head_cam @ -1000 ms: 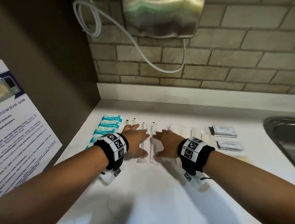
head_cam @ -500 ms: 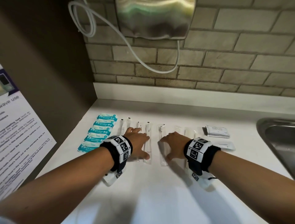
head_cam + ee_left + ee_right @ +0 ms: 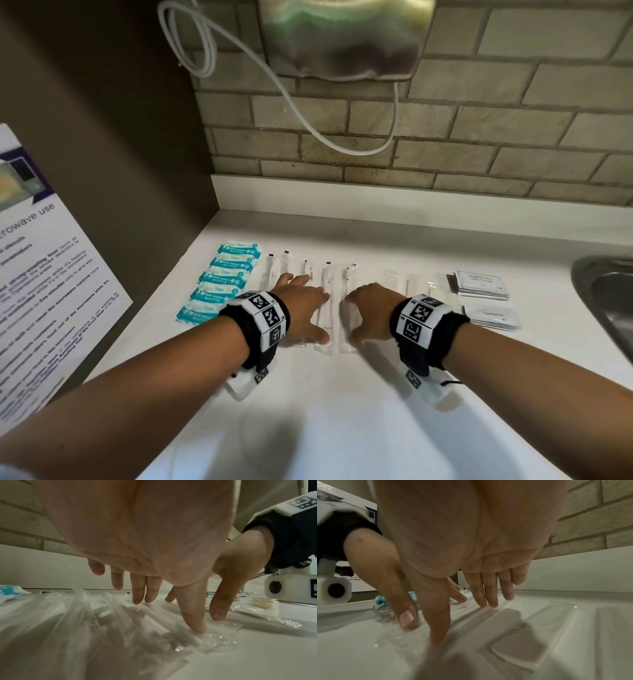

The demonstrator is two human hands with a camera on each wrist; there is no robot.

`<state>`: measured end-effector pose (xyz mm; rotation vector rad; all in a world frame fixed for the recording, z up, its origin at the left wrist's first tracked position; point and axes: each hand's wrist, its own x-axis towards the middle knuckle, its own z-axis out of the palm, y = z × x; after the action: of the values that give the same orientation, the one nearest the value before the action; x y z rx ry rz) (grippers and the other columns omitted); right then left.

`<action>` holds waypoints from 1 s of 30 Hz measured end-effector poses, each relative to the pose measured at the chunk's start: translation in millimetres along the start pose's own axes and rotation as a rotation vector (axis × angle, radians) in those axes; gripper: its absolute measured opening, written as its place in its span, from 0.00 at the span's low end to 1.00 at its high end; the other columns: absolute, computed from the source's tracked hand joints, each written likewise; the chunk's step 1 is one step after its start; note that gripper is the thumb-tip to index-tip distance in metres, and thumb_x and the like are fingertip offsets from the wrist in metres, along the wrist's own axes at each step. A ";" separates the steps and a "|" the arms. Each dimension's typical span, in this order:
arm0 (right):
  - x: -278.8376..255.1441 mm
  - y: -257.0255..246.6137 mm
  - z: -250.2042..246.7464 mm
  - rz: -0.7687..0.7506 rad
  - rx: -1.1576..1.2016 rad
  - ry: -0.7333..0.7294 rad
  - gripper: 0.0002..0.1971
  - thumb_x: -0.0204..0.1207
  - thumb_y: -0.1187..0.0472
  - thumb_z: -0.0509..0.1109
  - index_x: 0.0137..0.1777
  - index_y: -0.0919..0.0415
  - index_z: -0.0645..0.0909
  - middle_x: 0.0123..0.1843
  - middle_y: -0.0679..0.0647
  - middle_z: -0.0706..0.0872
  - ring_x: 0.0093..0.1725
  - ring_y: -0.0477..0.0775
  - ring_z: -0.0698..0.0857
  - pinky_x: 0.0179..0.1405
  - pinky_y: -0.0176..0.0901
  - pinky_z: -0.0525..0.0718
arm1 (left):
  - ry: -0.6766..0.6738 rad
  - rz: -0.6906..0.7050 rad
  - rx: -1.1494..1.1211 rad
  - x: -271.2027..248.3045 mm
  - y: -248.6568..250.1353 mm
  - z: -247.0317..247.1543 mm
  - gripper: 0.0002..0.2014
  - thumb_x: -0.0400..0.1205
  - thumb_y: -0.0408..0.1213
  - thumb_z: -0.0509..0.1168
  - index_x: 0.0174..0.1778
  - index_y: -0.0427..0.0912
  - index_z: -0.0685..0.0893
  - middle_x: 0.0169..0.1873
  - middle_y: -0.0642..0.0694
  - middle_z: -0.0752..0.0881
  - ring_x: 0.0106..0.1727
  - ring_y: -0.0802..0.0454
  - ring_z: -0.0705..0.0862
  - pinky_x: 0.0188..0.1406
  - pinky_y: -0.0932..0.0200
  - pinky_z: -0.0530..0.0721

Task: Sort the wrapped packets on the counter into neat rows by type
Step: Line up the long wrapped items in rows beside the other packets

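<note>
Several long clear-wrapped packets (image 3: 324, 301) lie side by side in the middle of the white counter (image 3: 342, 411). My left hand (image 3: 301, 308) lies flat over the left ones, its straight fingertips (image 3: 137, 600) pressing on the plastic (image 3: 106, 615). My right hand (image 3: 370, 311) presses flat beside it, its fingers (image 3: 481, 601) straight on a clear packet (image 3: 513, 622). A column of teal wipe packets (image 3: 226, 277) lies at the left. White sachets (image 3: 481, 282) and a second white sachet stack (image 3: 491, 317) sit at the right.
A steel sink (image 3: 609, 301) is sunk in at the right edge. A brick wall (image 3: 445, 144) with a white cable (image 3: 308, 113) and a metal dispenser (image 3: 342, 37) rises behind. A printed notice (image 3: 41, 274) hangs on the dark left wall.
Both hands have slid together over the clear packets, closing the gap between them. The head view has shifted slightly.
</note>
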<state>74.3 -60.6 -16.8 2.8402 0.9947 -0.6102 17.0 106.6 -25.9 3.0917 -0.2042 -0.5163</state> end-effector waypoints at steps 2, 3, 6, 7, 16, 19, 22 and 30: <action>0.1 -0.5 0.5 0.007 0.008 -0.003 0.35 0.64 0.45 0.78 0.71 0.55 0.76 0.66 0.54 0.83 0.67 0.57 0.80 0.64 0.53 0.83 | 0.001 0.004 -0.002 0.7 0.5 -0.5 0.43 0.74 0.66 0.63 0.82 0.49 0.62 0.83 0.51 0.62 0.85 0.46 0.49 0.82 0.43 0.43; -0.1 -0.6 0.6 0.008 0.013 -0.005 0.35 0.64 0.45 0.78 0.71 0.55 0.76 0.66 0.54 0.83 0.67 0.57 0.80 0.64 0.54 0.83 | 0.003 0.005 -0.005 1.0 0.4 -0.2 0.43 0.74 0.66 0.63 0.82 0.49 0.62 0.83 0.51 0.62 0.85 0.46 0.49 0.82 0.43 0.43; -0.3 -0.3 0.4 0.014 0.024 -0.012 0.35 0.64 0.46 0.78 0.71 0.55 0.76 0.67 0.54 0.83 0.67 0.57 0.80 0.63 0.53 0.83 | 0.012 0.005 -0.017 2.1 -1.0 1.6 0.43 0.74 0.66 0.63 0.82 0.50 0.61 0.83 0.52 0.61 0.85 0.47 0.49 0.82 0.44 0.42; -0.3 -0.1 0.4 0.014 0.027 -0.013 0.35 0.63 0.46 0.78 0.71 0.55 0.76 0.67 0.54 0.83 0.68 0.57 0.80 0.63 0.53 0.83 | 0.015 0.005 -0.018 2.3 -1.3 2.0 0.43 0.73 0.66 0.63 0.82 0.50 0.61 0.83 0.52 0.61 0.85 0.47 0.49 0.82 0.44 0.42; -1.3 2.0 0.3 0.014 0.044 -0.015 0.37 0.66 0.47 0.77 0.75 0.56 0.72 0.73 0.54 0.79 0.72 0.57 0.76 0.68 0.53 0.80 | 0.035 0.005 -0.003 5.6 -1.1 5.3 0.44 0.72 0.68 0.62 0.81 0.50 0.63 0.82 0.51 0.64 0.85 0.46 0.51 0.82 0.43 0.45; -2.0 2.7 1.2 0.015 0.052 -0.016 0.37 0.66 0.47 0.77 0.75 0.55 0.72 0.73 0.53 0.79 0.72 0.57 0.77 0.68 0.53 0.80 | 0.029 0.006 -0.002 6.9 -0.3 4.9 0.44 0.72 0.68 0.62 0.82 0.50 0.62 0.83 0.51 0.63 0.85 0.47 0.51 0.82 0.43 0.45; -1.6 2.2 2.2 0.014 0.048 -0.016 0.37 0.66 0.47 0.76 0.75 0.55 0.72 0.73 0.53 0.79 0.72 0.57 0.78 0.67 0.53 0.81 | 0.018 0.006 0.000 7.1 -1.1 4.1 0.44 0.72 0.67 0.63 0.82 0.51 0.61 0.83 0.51 0.62 0.85 0.47 0.51 0.82 0.43 0.44; -1.6 0.1 6.0 0.013 0.058 -0.014 0.36 0.64 0.45 0.77 0.73 0.54 0.74 0.67 0.52 0.83 0.65 0.56 0.82 0.62 0.53 0.84 | 0.009 0.006 0.010 6.5 0.0 3.1 0.44 0.73 0.68 0.63 0.82 0.51 0.62 0.83 0.51 0.63 0.85 0.46 0.51 0.82 0.42 0.44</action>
<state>71.1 -62.7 -21.8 2.8856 0.9706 -0.6673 22.0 105.8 -30.9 3.1017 -0.2165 -0.5031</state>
